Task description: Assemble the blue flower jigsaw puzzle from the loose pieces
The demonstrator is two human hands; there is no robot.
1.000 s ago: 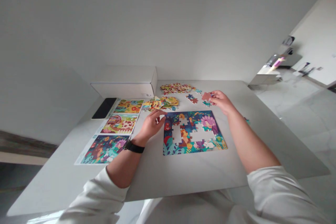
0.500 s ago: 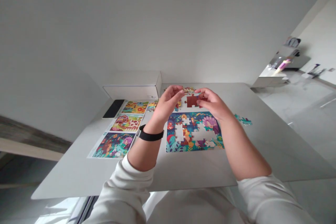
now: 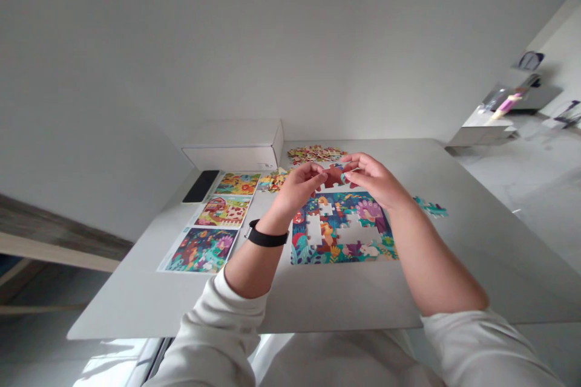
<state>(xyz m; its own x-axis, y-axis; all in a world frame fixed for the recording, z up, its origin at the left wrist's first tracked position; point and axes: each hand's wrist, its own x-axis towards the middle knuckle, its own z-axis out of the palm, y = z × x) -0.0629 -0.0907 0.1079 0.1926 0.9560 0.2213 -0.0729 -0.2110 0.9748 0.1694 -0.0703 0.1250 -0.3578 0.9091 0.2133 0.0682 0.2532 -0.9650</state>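
Note:
Joined reddish-brown puzzle pieces [image 3: 333, 176] are held up above the far edge of a partly filled jigsaw puzzle [image 3: 345, 254]. My left hand [image 3: 299, 188], with a black band on its wrist, pinches their left end between thumb and fingers. Thumb and fingertips of my right hand [image 3: 372, 180] grip the right end. Pale gaps show in the middle and left of the jigsaw, among a purple peacock, a white rabbit and leaves. A reference sheet [image 3: 200, 222] with three printed pictures lies to the left.
A heap of loose puzzle pieces [image 3: 315, 153] lies at the back, with a smaller pile [image 3: 274, 181] by my left hand. Several teal pieces [image 3: 431, 207] are on the right. A white box [image 3: 233, 148] and a black phone [image 3: 201, 186] stand and lie at the back left.
My left hand has closed on the left end of the brown pieces, which were held by my right hand alone. The view has shifted slightly, uncovering more of the back heap.

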